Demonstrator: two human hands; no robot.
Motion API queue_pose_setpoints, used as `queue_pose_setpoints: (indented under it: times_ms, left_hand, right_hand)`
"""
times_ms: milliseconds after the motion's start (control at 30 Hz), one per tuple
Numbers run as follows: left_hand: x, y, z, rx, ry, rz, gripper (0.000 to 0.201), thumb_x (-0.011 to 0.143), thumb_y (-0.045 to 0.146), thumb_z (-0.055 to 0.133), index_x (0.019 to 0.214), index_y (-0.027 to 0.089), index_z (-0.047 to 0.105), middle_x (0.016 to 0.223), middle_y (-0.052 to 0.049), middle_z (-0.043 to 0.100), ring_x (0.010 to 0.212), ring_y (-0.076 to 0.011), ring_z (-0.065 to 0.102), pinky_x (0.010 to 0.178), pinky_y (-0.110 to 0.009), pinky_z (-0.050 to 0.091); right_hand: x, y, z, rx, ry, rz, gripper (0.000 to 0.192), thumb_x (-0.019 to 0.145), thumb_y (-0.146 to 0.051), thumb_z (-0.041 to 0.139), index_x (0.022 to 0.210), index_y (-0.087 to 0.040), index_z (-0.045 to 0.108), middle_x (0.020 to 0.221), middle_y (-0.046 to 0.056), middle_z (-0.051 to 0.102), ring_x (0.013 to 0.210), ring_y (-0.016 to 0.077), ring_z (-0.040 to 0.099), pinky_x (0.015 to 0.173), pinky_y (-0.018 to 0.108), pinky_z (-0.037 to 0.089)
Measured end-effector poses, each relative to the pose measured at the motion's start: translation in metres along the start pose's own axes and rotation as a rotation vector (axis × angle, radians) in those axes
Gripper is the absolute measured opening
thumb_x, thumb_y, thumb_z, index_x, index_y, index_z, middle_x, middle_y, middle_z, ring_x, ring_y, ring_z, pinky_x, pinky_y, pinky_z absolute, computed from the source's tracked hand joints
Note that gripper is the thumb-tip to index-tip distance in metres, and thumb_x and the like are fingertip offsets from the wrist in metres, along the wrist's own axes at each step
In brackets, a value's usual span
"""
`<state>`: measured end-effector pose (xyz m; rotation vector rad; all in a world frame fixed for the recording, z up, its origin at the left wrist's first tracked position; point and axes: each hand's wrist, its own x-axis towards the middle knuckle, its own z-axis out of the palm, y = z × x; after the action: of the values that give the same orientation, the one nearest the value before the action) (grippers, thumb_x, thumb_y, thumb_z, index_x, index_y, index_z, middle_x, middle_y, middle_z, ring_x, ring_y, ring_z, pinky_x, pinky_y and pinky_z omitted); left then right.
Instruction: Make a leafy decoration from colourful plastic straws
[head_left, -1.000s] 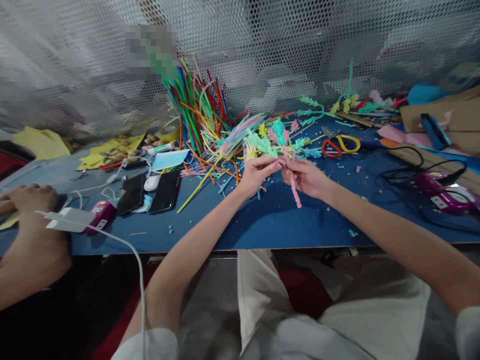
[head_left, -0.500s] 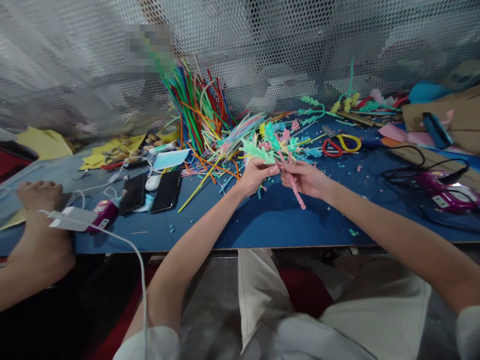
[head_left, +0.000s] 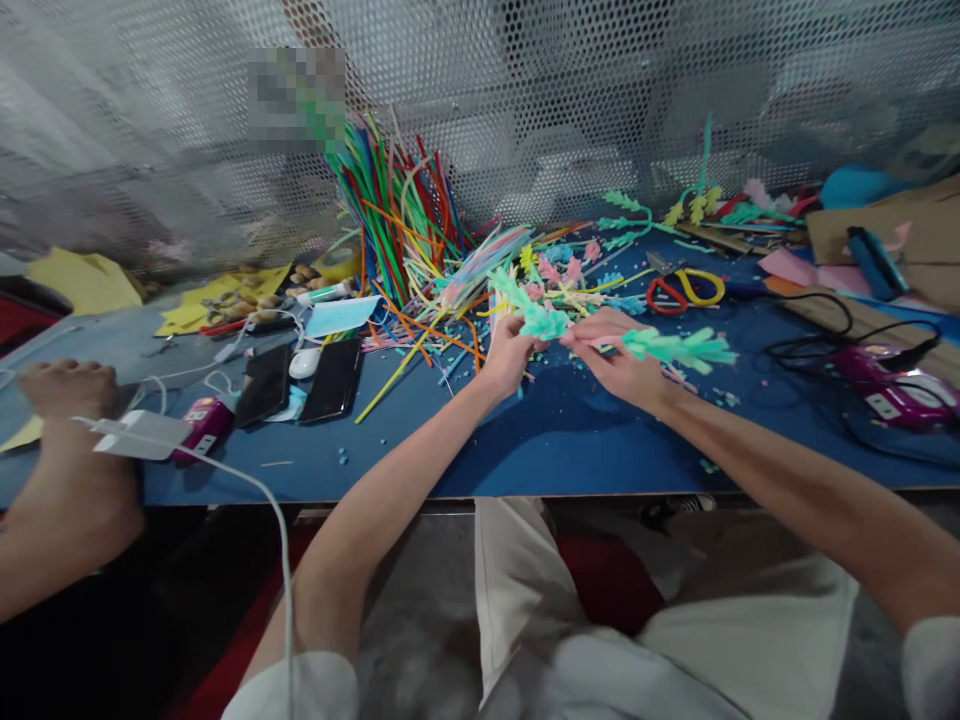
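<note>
My left hand (head_left: 510,350) is closed, fingers and thumb pinching at a pale green leafy pipe-cleaner sprig (head_left: 544,320). Facing it, my right hand (head_left: 619,365) is closed on a pink pipe-cleaner stem (head_left: 602,341). Beyond those fingers a second green leafy tip (head_left: 682,347) points right, in line with the stem. Both hands almost meet above the blue table; the joint between the pieces is partly hidden by fingers. Just behind lie pink pipe-cleaner flowers (head_left: 574,270) and a small yellow one (head_left: 528,258).
Scissors (head_left: 686,290) with red and yellow handles lie right of the hands. A tall bundle of pipe cleaners (head_left: 397,220) leans at the back. Phones (head_left: 331,380), a white cable (head_left: 281,560) and another person's arm (head_left: 75,490) are at left. Black cords (head_left: 806,350) lie at right.
The pink stem has swung from slanting down toward me to lying nearly level. The green leafy ends now spread left and right of my hands, and my right hand has turned.
</note>
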<state>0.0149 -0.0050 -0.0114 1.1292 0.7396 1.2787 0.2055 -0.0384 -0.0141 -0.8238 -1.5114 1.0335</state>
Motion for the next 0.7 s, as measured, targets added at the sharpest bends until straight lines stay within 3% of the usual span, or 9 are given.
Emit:
queue_pose_setpoints:
  times_ms: [67,167,267,400,500,700]
  left_hand:
    - [-0.002,0.0,0.002,-0.042,-0.033,-0.032,0.035,0.067,0.034,0.092,0.067,0.019,0.06,0.064,0.003,0.054,0.059,-0.0081,0.045,0.06,-0.027,0.039]
    - [-0.004,0.004,0.004,-0.115,-0.112,-0.123,0.033,0.074,0.038,0.091,0.073,0.019,0.064,0.071,0.001,0.059,0.064,-0.0108,0.053,0.067,-0.029,0.048]
    - [-0.006,0.01,0.005,-0.179,-0.189,-0.178,0.034,0.076,0.041,0.092,0.08,0.02,0.066,0.075,0.0,0.063,0.068,-0.0122,0.06,0.074,-0.031,0.056]
    - [-0.011,0.018,0.006,-0.191,-0.233,-0.191,0.039,0.075,0.043,0.095,0.085,0.02,0.066,0.079,0.0,0.064,0.07,-0.0127,0.064,0.08,-0.032,0.06]
    - [-0.012,0.023,0.006,-0.179,-0.239,-0.185,0.042,0.068,0.041,0.098,0.089,0.021,0.066,0.08,0.0,0.063,0.071,-0.0131,0.061,0.076,-0.032,0.058]
    - [-0.007,0.024,0.001,-0.242,-0.357,-0.176,0.028,0.064,0.03,0.086,0.08,0.02,0.065,0.081,-0.004,0.061,0.071,-0.0151,0.056,0.068,-0.033,0.047]
  right_hand:
    - [0.0,-0.002,-0.002,-0.088,0.001,-0.059,0.017,0.081,-0.043,0.094,0.082,-0.032,0.081,0.1,0.004,0.081,0.115,0.03,0.072,0.098,0.046,0.062]
    - [0.004,-0.003,0.004,-0.038,0.078,-0.104,0.019,0.08,-0.045,0.095,0.083,-0.03,0.083,0.092,0.005,0.08,0.096,0.0277,0.074,0.093,0.046,0.063]
    - [0.009,-0.001,0.016,0.282,0.04,0.037,0.026,0.078,-0.051,0.096,0.082,-0.029,0.083,0.081,0.002,0.077,0.076,0.0204,0.07,0.081,0.041,0.063]
    - [0.011,0.003,0.02,0.559,-0.015,0.211,0.029,0.071,-0.047,0.101,0.078,-0.027,0.081,0.08,-0.001,0.076,0.071,0.0143,0.066,0.081,0.036,0.062]
    - [0.011,0.004,0.017,0.622,-0.002,0.294,0.034,0.066,-0.045,0.104,0.077,-0.025,0.079,0.078,-0.002,0.074,0.069,0.0117,0.063,0.076,0.031,0.06]
    - [0.01,0.0,0.015,0.595,-0.072,0.376,0.035,0.066,-0.042,0.102,0.077,-0.023,0.076,0.07,-0.002,0.067,0.068,0.0125,0.063,0.074,0.031,0.057]
